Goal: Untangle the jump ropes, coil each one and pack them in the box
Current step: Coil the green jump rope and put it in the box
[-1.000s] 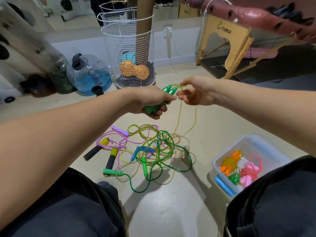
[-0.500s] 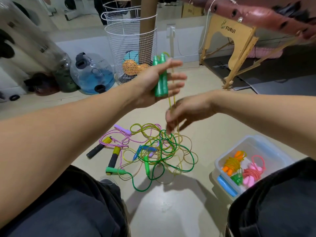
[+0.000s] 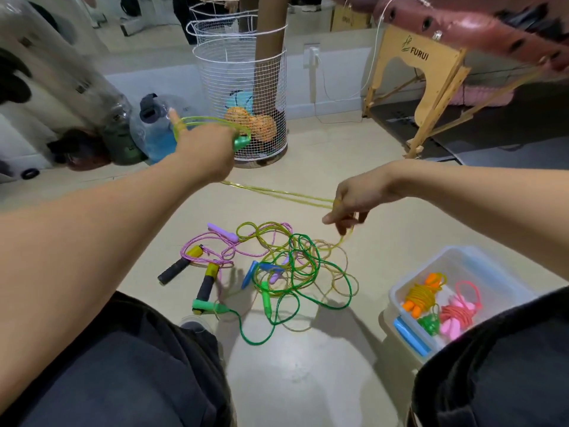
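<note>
Head view: left hand (image 3: 204, 151), upper left, grips green handles (image 3: 240, 142); yellow rope (image 3: 277, 194) runs right-downward to the pinching right hand (image 3: 354, 200).

Bare forearms (image 3: 107, 229), sleeveless to view; dark grey trousers (image 3: 123, 380).

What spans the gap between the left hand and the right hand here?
In the head view, two taut strands of the yellow-green rope run from the left hand to the right hand, above bare floor.
</note>
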